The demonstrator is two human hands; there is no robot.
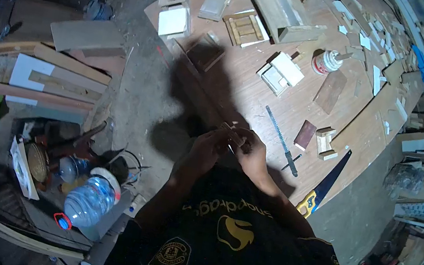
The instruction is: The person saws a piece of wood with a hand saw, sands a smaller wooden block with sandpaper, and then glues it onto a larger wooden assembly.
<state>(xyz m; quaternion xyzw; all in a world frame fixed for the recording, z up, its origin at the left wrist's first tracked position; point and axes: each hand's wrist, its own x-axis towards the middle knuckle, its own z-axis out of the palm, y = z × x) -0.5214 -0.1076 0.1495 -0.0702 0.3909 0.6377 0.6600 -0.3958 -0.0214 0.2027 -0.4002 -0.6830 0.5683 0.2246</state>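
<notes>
My left hand [212, 144] and my right hand [251, 151] meet close to my chest, near the table's front edge. Between their closed fingers is a small brown wooden piece [232, 135], mostly covered, so its exact shape is hard to make out. To the right of my hands lie a thin saw blade with a dark handle [284, 143], a dark reddish wood block [305, 134] and a small pale wooden frame [325, 143]. A handsaw with a yellow handle [309, 202] rests at the table's right edge.
On the table [233, 74] stand a white glue tub [326, 63], a small white wooden box [281, 73] and a larger wooden tray [288, 13]. Wood scraps [374, 36] cover the far right. A big water bottle [90, 203] and boards [58, 79] are at left.
</notes>
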